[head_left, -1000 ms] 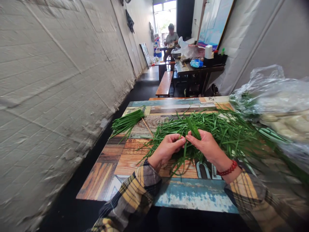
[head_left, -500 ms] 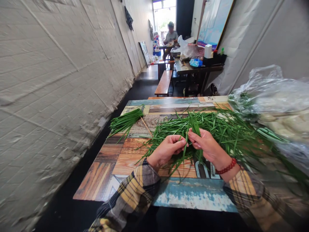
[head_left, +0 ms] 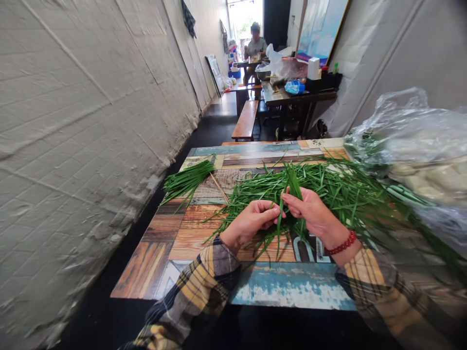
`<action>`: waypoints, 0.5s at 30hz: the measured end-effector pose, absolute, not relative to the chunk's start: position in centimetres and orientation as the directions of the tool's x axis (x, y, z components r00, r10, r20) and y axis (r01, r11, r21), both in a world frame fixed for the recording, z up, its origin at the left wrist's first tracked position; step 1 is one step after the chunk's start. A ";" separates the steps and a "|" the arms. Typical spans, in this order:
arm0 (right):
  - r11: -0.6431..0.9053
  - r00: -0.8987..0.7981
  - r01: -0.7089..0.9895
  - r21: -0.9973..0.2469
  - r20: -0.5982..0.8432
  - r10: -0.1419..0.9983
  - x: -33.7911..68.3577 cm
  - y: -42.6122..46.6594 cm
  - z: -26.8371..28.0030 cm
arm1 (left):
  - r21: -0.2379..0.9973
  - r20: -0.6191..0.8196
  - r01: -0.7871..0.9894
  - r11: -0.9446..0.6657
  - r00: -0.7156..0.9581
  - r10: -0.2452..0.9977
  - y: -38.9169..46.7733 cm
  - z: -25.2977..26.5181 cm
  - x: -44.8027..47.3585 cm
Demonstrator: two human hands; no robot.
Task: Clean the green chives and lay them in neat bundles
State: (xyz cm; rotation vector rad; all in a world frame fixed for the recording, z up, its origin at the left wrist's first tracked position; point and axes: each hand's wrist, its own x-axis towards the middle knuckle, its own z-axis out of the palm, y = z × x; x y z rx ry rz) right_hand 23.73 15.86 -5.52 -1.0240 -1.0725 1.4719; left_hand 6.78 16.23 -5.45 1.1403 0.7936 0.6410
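Pinching green blades (head_left: pixel 293 179) near letter-like print (head_left: pixel 310 250)

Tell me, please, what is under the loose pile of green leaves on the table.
The pile rests on the patchwork-patterned tabletop, which shows along the pile's near edge. The thick middle hides everything beneath, so I cannot tell whether anything else is there.

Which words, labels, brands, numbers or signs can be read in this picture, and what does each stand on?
No text can be read with certainty.
Tabletop: pale printed shapes below the right hand look like letters or digits; I cannot tell which.
Blue packet: any print is too small and blurred to read.
Wall board: any print is too blurred to read.
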 end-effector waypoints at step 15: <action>-0.079 -0.096 -0.278 -0.957 -0.055 0.994 23.7 16.1 -5.7 | 0.960 -0.157 -0.098 0.263 0.591 0.791 16.1 -5.2 7.0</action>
